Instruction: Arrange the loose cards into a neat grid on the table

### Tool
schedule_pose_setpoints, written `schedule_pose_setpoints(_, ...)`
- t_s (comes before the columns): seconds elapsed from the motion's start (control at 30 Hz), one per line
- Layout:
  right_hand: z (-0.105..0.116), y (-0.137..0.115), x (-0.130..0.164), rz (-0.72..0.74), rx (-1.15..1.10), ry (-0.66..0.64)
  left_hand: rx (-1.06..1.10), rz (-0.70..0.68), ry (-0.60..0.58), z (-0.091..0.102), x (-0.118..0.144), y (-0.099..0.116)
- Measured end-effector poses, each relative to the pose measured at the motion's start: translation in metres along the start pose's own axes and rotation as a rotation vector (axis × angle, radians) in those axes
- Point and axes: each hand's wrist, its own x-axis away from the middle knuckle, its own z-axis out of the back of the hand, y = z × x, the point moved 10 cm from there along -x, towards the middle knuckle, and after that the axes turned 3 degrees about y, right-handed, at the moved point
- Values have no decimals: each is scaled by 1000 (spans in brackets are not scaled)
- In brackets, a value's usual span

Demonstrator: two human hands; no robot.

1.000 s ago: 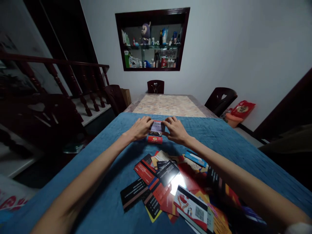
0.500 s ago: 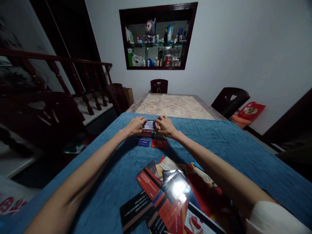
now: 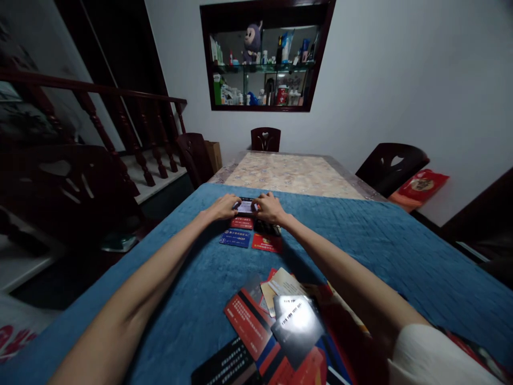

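Observation:
At the far end of the blue cloth (image 3: 344, 251), a pale card (image 3: 245, 207) with a dark upper edge lies between my two hands. My left hand (image 3: 225, 206) is closed on its left end, fingers bent over the edge. On the right end, my right hand (image 3: 269, 207) is closed in the same way and partly covers it. Just nearer to me are a red card (image 3: 242, 223) and a black card (image 3: 268, 228), the latter partly under my right hand. Below those, a blue card (image 3: 235, 238) sits beside another red card (image 3: 267, 243).
A loose, overlapping pile of cards, with a shiny grey card (image 3: 298, 323) on top, spreads close to me under my right forearm. Beyond the cloth is the patterned tabletop (image 3: 288, 171). Chairs (image 3: 390, 168) stand around the table, and a railing (image 3: 132, 141) runs along the left.
The view has shifted slightly, so the near pile sits lower in the picture. My hands stay at the pale card's ends, and more of the card rows nearer to me shows.

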Motion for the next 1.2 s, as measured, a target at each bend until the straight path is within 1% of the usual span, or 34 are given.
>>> schedule_pose_setpoints(0.13, -8, 2, -3, -8, 2, -28, 2, -17, -27, -10, -4, -3)
schedule_pose_setpoints(0.37, -15, 3, -5, -20, 15, -75, 12, -21, -43, -17, -7, -8)
schedule_pose_setpoints(0.7, -19, 2, -9, -26, 26, -105, 43, -11, -19, -16, -7, -10)
schedule_pose_setpoints(1.0, -20, 1, -10, -32, 41, -119, 33, -33, -51, -18, -5, -5)
schedule_pose_setpoints(1.2, -20, 1, -10, -41, 49, -129, 20, -37, -32, -16, -5, -3)
